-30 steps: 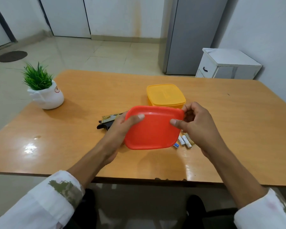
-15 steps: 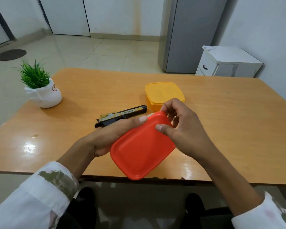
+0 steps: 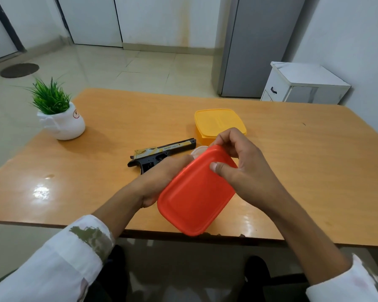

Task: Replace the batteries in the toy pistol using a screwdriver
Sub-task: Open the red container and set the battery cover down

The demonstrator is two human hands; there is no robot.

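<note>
I hold a red plastic box point(image 3: 194, 197) tilted over the near edge of the table, its flat red face turned up at me. My left hand point(image 3: 159, 179) cups it from the left side and underneath. My right hand point(image 3: 240, 166) grips its far end, thumb on the red face and fingers curled over the rim, where a bit of white point(image 3: 196, 151) shows. The black and gold toy pistol point(image 3: 162, 152) lies on the table just behind my left hand, barrel pointing right. No batteries or screwdriver are visible.
A closed yellow box point(image 3: 218, 120) stands on the wooden table point(image 3: 314, 171) behind my right hand. A small green plant in a white pot point(image 3: 61, 120) sits at the far left. Beyond the table are a grey fridge point(image 3: 258, 44) and a white cabinet point(image 3: 301, 83).
The red box has swung from nearly level above the table to a steep tilt toward me. The pistol behind it has come into view; the batteries seen a second ago are hidden.
</note>
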